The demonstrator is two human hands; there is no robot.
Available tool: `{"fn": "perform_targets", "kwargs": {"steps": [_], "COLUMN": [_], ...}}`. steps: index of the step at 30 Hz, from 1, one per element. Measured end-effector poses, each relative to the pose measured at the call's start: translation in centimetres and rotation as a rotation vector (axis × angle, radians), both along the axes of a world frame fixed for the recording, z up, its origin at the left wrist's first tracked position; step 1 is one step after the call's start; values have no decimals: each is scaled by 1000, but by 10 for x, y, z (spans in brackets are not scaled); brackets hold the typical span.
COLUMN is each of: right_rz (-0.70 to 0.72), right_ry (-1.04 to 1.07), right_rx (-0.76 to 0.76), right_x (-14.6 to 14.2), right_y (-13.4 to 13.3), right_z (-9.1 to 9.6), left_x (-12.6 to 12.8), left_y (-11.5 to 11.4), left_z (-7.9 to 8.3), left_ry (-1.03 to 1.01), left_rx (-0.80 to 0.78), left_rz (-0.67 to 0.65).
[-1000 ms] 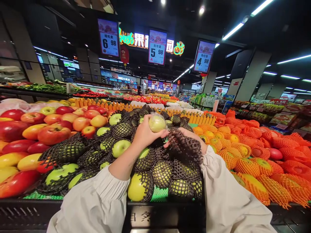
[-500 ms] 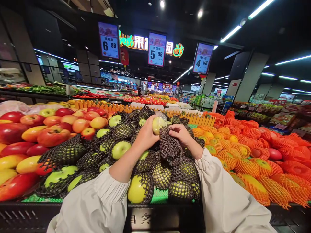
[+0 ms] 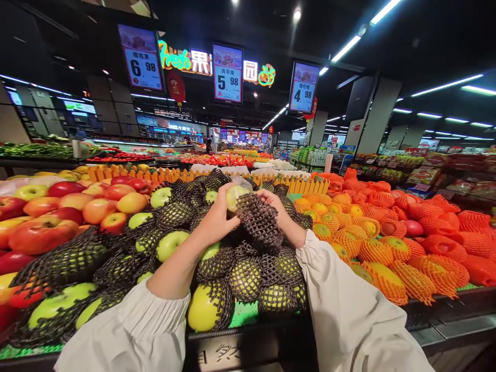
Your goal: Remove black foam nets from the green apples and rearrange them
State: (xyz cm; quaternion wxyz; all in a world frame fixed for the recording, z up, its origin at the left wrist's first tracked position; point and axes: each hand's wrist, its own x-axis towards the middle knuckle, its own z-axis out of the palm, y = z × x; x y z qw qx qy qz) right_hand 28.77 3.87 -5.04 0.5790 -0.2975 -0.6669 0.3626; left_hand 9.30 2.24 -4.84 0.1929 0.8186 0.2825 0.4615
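My left hand (image 3: 222, 214) is closed around a green apple (image 3: 235, 198) wrapped in clear plastic film. Against the apple's lower right side hangs a black foam net sleeve (image 3: 259, 219), partly over the fruit. My right hand (image 3: 276, 206) pinches the sleeve's upper right edge, its fingertips partly behind the netting. Both hands are above a heap of green apples, many in black nets. A netted green apple (image 3: 246, 279) lies below the sleeve, and a bare green apple (image 3: 171, 245) shows left of my left forearm.
Red and yellow apples (image 3: 42, 233) are heaped on the left. Fruit in orange nets (image 3: 374, 251) and red nets (image 3: 442, 235) fills the right. A low orange picket fence (image 3: 310, 186) runs behind the heap. The stand's dark front edge (image 3: 248, 330) is nearest me.
My view has turned slightly to the right, so the display sits further left. The black sleeve looks more spread out and my right hand has shifted a little higher along it.
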Motion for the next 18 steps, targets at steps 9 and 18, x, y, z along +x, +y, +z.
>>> {"fn": "perform_targets", "kwargs": {"steps": [9, 18], "right_rz": [114, 177], "right_ry": [162, 127], "right_rx": [-56, -73], "right_x": [-2, -6], "right_y": [0, -3], "right_z": [0, -1], "left_x": [-7, 0], "left_y": [10, 6], "left_z": [-8, -1], "left_ry": [-79, -51], "left_rx": [-39, -40], "left_rz": [-208, 158]}}
